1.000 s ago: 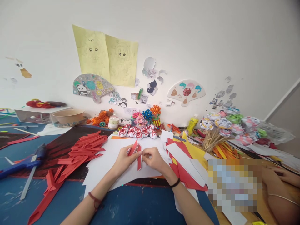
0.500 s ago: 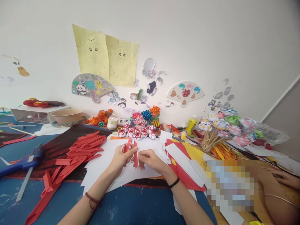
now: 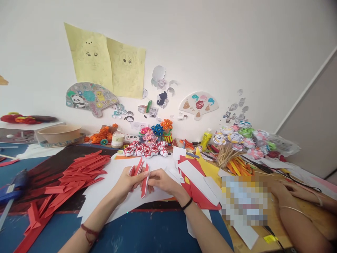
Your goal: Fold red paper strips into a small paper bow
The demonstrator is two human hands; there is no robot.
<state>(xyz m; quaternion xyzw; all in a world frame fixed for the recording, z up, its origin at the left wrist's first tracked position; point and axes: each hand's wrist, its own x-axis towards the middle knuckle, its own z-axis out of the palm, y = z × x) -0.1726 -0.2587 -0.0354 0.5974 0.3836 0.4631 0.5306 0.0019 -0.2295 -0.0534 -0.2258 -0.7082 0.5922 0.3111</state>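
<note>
1. The left hand (image 3: 129, 184) pinches a folded red-and-white paper strip (image 3: 144, 185) above loose white paper sheets (image 3: 97, 196); a second folded red-and-white strip (image 3: 138, 166) pokes up from the same hand.
2. The right hand (image 3: 163, 181) has bent fingers at the first strip's right side; whether they grip it, I cannot tell.
3. Left of the sheets spreads a heap of folded red paper strips (image 3: 72, 177), a blue plastic glue gun (image 3: 16, 185) beyond it.
4. Round red-and-white paper flowers (image 3: 147, 151) crowd the sheets' far edge.
5. Flat red paper (image 3: 193, 194), partly covered by white pieces, borders the right hand.
6. Farther right, a pixelated patch hides some desk near another person's arm (image 3: 297, 218).
</note>
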